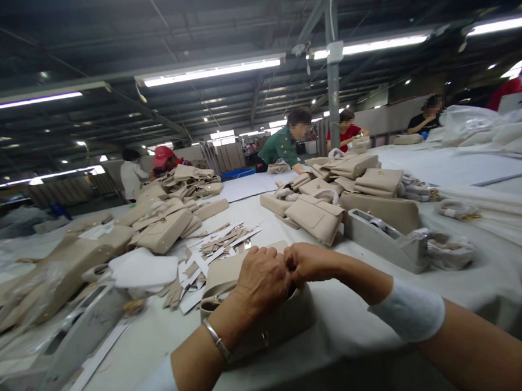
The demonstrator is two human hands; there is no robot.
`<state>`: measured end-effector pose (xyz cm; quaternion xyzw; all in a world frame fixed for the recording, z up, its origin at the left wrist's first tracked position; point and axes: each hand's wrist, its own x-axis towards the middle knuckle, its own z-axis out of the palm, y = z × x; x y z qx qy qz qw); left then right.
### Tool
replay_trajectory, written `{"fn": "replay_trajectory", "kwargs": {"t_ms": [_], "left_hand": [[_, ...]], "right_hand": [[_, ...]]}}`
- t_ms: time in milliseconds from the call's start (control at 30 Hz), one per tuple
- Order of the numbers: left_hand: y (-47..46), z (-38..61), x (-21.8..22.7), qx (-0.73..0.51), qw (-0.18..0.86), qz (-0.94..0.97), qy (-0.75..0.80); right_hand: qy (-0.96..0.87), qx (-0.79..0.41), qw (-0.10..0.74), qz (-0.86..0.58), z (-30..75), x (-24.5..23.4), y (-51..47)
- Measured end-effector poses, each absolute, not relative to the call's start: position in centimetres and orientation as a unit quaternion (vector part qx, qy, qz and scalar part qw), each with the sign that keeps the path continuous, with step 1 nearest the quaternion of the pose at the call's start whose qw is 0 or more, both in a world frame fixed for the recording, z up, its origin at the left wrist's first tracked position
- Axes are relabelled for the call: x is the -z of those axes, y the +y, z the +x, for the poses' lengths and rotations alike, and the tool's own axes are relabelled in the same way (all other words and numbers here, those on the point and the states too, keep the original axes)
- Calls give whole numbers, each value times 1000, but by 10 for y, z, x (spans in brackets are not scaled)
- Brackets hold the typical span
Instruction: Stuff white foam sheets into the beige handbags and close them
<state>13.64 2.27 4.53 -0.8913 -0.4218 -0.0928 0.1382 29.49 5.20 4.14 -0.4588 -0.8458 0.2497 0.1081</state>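
A beige handbag (268,323) lies on the white-covered table (338,325) right in front of me. My left hand (260,277), with a silver bracelet on its wrist, rests on the bag's top with its fingers curled. My right hand (308,262) meets it from the right, fingers also closed. Both pinch something small between them above the bag that I cannot make out. Beige and white paper strips (211,247) lie scattered just beyond the bag.
Piles of beige handbags stand at the left (166,224) and the right (352,185). A grey tape dispenser (386,238) sits right of my hands, another (71,345) at the near left. Several people work at the far end.
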Motion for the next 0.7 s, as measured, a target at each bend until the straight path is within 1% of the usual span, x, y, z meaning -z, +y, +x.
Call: {"fn": "replay_trajectory", "kwargs": {"t_ms": [100,200,300,467,700], "left_hand": [[21,136,-47,95,137,-878,-448],[19,133,-47,84,108,-861,-489],[17,126,-47,83,91,-839,-530],[11,112,-46,80,100,-807,-577],[1,86,-47,107,141,-780,-600]], "right_hand": [[-861,-148,82,-479,290,-48,44],[-882,-109,96,-449,291,-45,39],[-892,-105,111,-425,295,-39,37],[-891,-108,119,-425,293,-35,34],[-880,-113,120,-446,274,-42,18]]}}
